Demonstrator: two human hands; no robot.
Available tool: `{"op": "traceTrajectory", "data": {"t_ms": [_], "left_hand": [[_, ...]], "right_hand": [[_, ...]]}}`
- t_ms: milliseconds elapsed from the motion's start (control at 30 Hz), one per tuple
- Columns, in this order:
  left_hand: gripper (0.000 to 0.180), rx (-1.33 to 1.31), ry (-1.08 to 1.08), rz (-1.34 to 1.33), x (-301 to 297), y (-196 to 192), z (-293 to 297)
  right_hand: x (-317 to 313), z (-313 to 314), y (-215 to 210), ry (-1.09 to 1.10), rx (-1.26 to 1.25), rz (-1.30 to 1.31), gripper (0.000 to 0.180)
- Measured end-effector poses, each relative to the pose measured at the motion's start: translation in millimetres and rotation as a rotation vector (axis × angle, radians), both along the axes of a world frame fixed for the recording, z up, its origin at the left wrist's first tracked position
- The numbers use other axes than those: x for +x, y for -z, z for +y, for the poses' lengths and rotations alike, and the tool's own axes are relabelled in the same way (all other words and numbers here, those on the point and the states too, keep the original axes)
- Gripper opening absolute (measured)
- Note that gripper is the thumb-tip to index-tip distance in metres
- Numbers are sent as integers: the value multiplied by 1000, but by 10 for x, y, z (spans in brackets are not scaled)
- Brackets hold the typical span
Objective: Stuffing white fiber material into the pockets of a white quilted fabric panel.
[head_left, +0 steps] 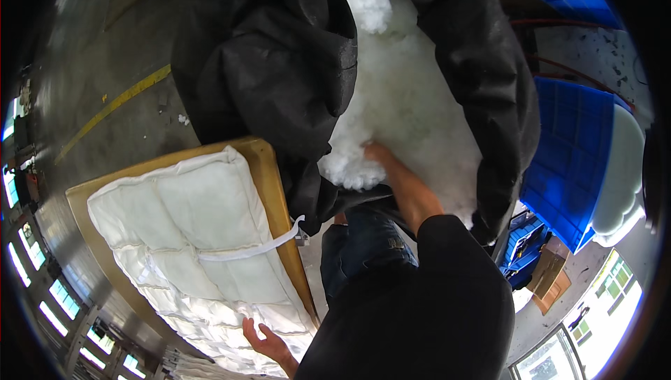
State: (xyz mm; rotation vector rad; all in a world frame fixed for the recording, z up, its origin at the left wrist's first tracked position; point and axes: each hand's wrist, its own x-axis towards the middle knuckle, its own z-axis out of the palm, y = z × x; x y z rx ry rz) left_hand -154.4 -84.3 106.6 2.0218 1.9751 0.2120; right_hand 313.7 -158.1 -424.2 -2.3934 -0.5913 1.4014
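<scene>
A large black fabric bag [279, 79] lies with its mouth spread, full of loose white fibre filling [412, 93]. My right hand [377, 153] reaches into the bag at the near left part of the filling, against a fluffy clump. Its fingers are mostly sunk in the fibre, so their grip is hidden. At the lower left, my left hand [265, 341] has its fingers apart and holds nothing. It is beside the near end of a white quilted cushion cover [189, 205], stitched in squares with a white strap [251, 249] across it.
The cover rests on a tan-edged table [80, 202] to my left. Blue plastic crates [570, 156] stand at the right, one with white padding [622, 163] beside it. Cardboard [549, 272] is below them. A yellow line [112, 109] marks the grey floor.
</scene>
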Motion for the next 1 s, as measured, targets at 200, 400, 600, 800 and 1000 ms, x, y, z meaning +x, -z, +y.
{"op": "traceTrajectory", "data": {"t_ms": [200, 400, 600, 800, 1000], "left_hand": [[25, -107, 82, 69, 514, 25, 204], [29, -52, 223, -91, 1502, -245, 911], [84, -397, 1019, -647, 3363, 380, 1179], [89, -635, 1040, -797, 4482, 1231, 750], [51, -938, 533, -886, 4298, 1789, 681]], "right_hand": [[-1360, -220, -82, 164, 134, 37, 53], [659, -141, -1172, -753, -81, -166, 34], [1703, -558, -2849, -326, 897, -794, 36], [1277, -740, -2834, 306, 615, -241, 33], [939, -848, -2415, 512, 509, -88, 33]]}}
